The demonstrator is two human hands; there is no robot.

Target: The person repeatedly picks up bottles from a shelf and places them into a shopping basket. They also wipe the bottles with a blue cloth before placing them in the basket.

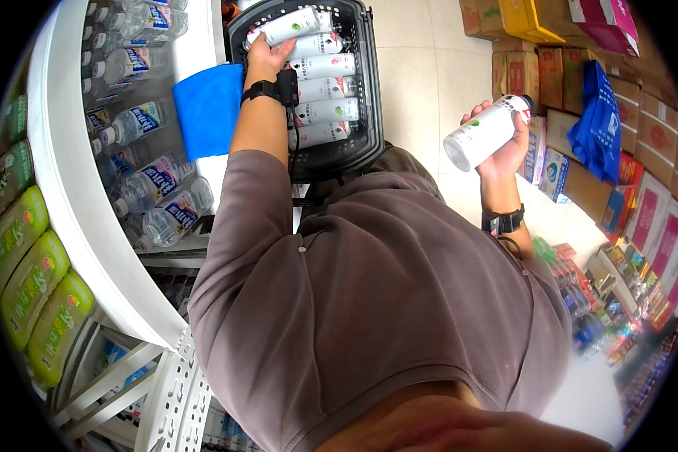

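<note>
My left hand [268, 55] is at the upper end of a dark plastic basket [371, 85], its fingers on a white bottle [291, 25] lying on top of other bottles. Several white bottles [325, 111] lie side by side in the basket. To the right, over the tiled floor, my right hand [505, 148] holds another white bottle [479, 133] with a dark cap and a green mark, tilted with its base towards the lower left. A blue cloth [209, 113] lies over the white shelf edge, left of the basket.
Clear plastic bottles [172, 213] lie on the shelf at the left, near green packages [39, 282]. Cardboard boxes [655, 141] and a blue bag [598, 121] stand along the right. A perforated metal shelf upright [172, 404] is at the lower left.
</note>
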